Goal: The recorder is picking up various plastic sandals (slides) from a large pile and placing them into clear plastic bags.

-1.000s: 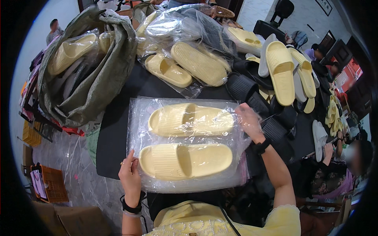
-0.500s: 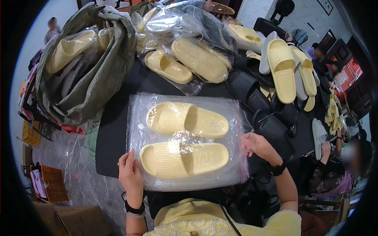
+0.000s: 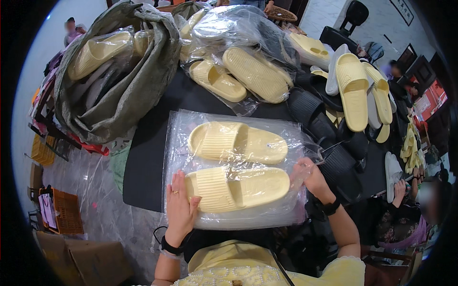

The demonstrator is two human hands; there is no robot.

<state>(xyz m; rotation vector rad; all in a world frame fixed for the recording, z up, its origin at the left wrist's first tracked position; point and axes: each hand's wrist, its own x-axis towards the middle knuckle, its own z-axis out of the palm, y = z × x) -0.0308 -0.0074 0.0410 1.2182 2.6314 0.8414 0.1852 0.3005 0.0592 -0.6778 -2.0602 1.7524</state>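
A clear plastic bag [image 3: 296, 126] lies in front of me on more flat clear bags, with two pale yellow slide slippers inside, an upper one [image 3: 267, 144] and a lower one [image 3: 262, 186], toes to the left. My left hand [image 3: 180, 202] rests flat on the bag's left part, fingers stretched out, its thumb against the lower slipper's toe end. At the bag's right edge, my right hand [image 3: 311, 178] is closed with a pinch of the clear plastic between the fingers.
Behind are a grey-green woven sack [image 3: 143, 102] of wrapped slippers and more bagged yellow slippers [image 3: 255, 74]. Black slippers [image 3: 341, 164] and yellow and grey ones [image 3: 352, 95] pile up at right. A co-worker [image 3: 405, 209] holds a light slipper [image 3: 392, 171]. An orange crate [image 3: 69, 209] stands on the floor.
My left hand has moved from the bag's left edge onto the bag beside the lower slipper. My right hand still grips the right edge, its plastic now lifted. The view has shifted slightly.
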